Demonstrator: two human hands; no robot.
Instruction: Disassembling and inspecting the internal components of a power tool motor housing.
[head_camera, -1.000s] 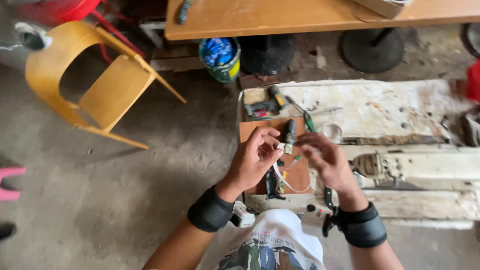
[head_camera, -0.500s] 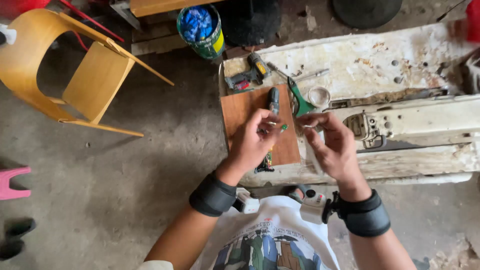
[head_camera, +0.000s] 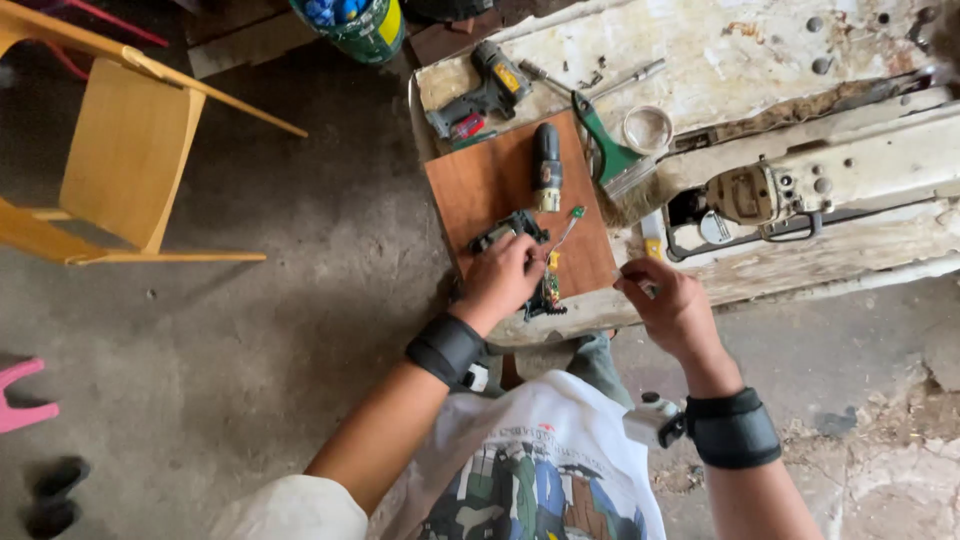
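The left hand (head_camera: 508, 275) rests on the reddish-brown wooden board (head_camera: 480, 185), its grip closed down over a small black plastic housing part (head_camera: 508, 228) whose far end sticks out beyond the fingers. Just to the right of that grip lies a small green circuit board with yellow and black parts (head_camera: 549, 290), and from it a thin wire runs up to a tiny green component (head_camera: 577, 212). Beyond the grip, farther up the board, a dark cylindrical motor with a brass-coloured end (head_camera: 546, 167) lies lengthwise.

The right hand (head_camera: 668, 305) hovers at the near edge of the worn white painted surface (head_camera: 760, 60), well apart from the left one. Its fingers are pinched together on something very small and pale; what it is cannot be told.

Beyond the right grip sit a green-handled tool (head_camera: 608, 150) and a round clear lid (head_camera: 647, 128). A grey cordless drill body (head_camera: 482, 95) lies at the far corner of the surface. Both wrists wear black bands. A yellow wooden chair (head_camera: 120, 165) stands on the concrete floor, far left of the left grip.
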